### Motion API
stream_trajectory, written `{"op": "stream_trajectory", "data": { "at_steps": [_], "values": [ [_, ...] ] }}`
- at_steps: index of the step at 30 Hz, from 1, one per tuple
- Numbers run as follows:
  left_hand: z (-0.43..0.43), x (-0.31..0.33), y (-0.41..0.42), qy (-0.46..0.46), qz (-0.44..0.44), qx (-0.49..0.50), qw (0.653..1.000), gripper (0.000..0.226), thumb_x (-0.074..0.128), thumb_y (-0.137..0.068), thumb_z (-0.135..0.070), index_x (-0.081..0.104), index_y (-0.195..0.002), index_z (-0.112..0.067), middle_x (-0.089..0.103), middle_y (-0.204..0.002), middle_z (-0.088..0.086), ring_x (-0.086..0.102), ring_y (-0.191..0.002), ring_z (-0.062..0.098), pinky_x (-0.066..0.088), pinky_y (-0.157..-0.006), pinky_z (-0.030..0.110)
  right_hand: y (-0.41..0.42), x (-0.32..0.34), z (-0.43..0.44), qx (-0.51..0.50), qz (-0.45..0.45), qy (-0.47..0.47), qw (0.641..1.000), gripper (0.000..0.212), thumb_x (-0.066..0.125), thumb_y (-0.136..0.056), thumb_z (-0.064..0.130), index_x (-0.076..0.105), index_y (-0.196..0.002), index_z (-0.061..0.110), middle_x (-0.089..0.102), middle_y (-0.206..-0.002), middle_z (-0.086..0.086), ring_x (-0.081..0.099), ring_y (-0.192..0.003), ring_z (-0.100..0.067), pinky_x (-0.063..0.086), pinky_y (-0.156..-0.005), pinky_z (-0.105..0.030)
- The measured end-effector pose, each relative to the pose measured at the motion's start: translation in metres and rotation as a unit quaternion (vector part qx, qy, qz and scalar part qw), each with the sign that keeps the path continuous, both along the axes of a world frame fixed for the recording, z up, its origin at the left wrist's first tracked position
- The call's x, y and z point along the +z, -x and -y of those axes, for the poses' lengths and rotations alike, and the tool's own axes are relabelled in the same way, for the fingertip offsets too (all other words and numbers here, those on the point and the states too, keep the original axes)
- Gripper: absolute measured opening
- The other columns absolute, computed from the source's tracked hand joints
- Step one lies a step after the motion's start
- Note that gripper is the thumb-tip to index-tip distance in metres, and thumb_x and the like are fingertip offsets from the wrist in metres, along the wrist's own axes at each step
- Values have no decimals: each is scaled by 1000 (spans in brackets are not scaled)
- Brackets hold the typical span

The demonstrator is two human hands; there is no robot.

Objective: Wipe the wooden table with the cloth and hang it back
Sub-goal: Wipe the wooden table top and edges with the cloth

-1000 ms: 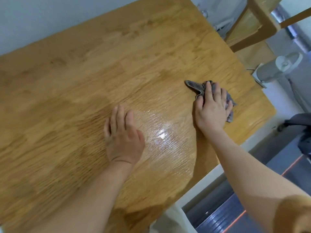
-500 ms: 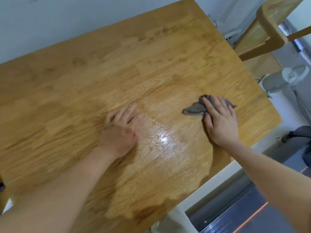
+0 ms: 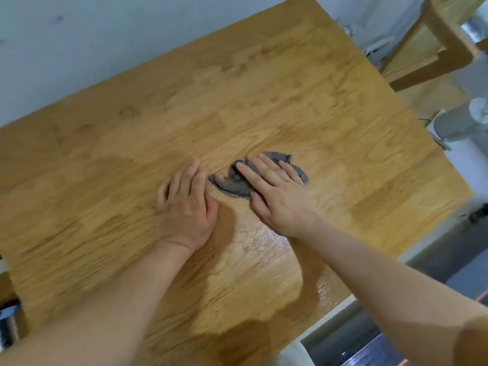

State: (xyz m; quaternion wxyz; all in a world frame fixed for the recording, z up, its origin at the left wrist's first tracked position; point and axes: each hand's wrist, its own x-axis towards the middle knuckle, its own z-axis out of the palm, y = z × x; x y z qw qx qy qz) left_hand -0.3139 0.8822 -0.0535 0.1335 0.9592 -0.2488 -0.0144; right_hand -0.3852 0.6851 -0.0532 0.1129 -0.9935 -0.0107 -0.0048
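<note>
Item: cloth (image 3: 235, 186). Grey, small, bunched into loose folds. It lies near the middle of the wooden table (image 3: 237, 83), pinned under the fingers of the right hand (image 3: 277, 198).

Right hand: flat, fingers straight and spread, pressing down on the cloth without curling round it.

Left hand (image 3: 184, 204): flat on the bare wood, fingers extended, holding nothing. The cloth's trailing end lies just beside its index finger; whether they touch I cannot tell.

Table: a glossy, damp-looking sheen shows on the near part, toward the person.

Handling, by my judgement: light, soft and limp, probably damp. It should slide readily under a flat palm and bunch when pushed. For lifting and hanging, pinch a corner or edge of the loose end so the folds drop open.

Also present: wooden chair (image 3: 435, 48) past the far right corner.
</note>
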Motion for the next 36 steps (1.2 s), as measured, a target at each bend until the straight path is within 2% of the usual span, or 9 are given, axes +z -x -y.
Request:
{"op": "stream_trajectory", "data": {
  "at_steps": [3, 6, 8, 12, 16, 24, 30, 33, 36],
  "values": [
    [0, 2, 0, 8, -10, 1, 1000, 46, 40, -87, -27, 47, -130, -15, 43, -145, 5, 36, -133, 23, 24, -109, 44, 50, 4, 9, -58, 0, 11, 998, 48, 38, -100, 32, 33, -148, 30, 32, -157, -8, 33, -144, -25, 31, -112, -45],
    [-1, 2, -2, 16, -26, -3, 1000, 45, 38, -87, -28, 46, -129, -14, 41, -147, 4, 36, -134, 23, 23, -111, 45, 81, 9, 15, 8, -7, 44, 999, 42, 53, -95, 31, 42, -135, 29, 40, -148, -15, 50, -128, -34, 48, -90, -46],
    [-1, 2, -3, 18, -28, -3, 999, 44, 39, -87, -27, 47, -128, -13, 42, -146, 4, 36, -134, 22, 24, -110, 45, 83, 14, 26, 95, 3, 68, 993, 39, 57, -92, 31, 49, -129, 25, 47, -141, -14, 54, -123, -32, 50, -84, -45],
    [-1, 2, -2, 7, -25, 2, 1000, 42, 40, -90, -26, 50, -128, -14, 43, -145, 2, 37, -134, 21, 22, -110, 41, 64, 8, 34, 299, -13, 67, 952, 47, 49, -96, 34, 52, -139, 14, 40, -152, -12, 39, -140, -27, 33, -113, -43],
    [-1, 3, -6, -6, -16, 4, 1000, 43, 38, -88, -28, 50, -127, -15, 44, -144, 1, 38, -132, 19, 26, -108, 41, 5, 0, 36, 383, -17, 46, 923, 54, 45, -96, 36, 42, -147, 16, 32, -156, -7, 30, -145, -23, 30, -115, -44],
    [2, 4, -3, -30, -1, 10, 999, 46, 44, -84, -24, 56, -126, -12, 47, -143, 4, 44, -131, 22, 29, -108, 43, -161, 2, 28, 300, -14, 34, 953, 53, 40, -94, 36, 45, -145, 20, 38, -154, -3, 37, -141, -21, 28, -114, -43],
    [5, 6, -4, -33, -16, 22, 999, 44, 44, -86, -24, 55, -127, -14, 43, -147, 2, 41, -134, 20, 26, -111, 41, -279, 5, 1, 168, -22, 37, 985, 57, 31, -98, 40, 30, -151, 20, 23, -161, -3, 26, -144, -26, 19, -115, -43],
    [4, 6, -4, -27, -20, 24, 999, 44, 45, -85, -22, 55, -127, -15, 43, -147, 1, 42, -134, 19, 30, -110, 42, -285, -3, -17, 87, -6, 30, 996, 57, 28, -98, 37, 29, -152, 18, 21, -162, -3, 23, -146, -25, 17, -117, -45],
    [4, 6, -2, -19, -17, 26, 999, 45, 46, -84, -22, 56, -127, -14, 44, -147, 2, 43, -133, 19, 33, -107, 43, -225, -8, -22, 136, 17, 7, 991, 55, 33, -96, 33, 38, -148, 15, 27, -159, -4, 27, -145, -24, 25, -115, -48]
  ]
}}
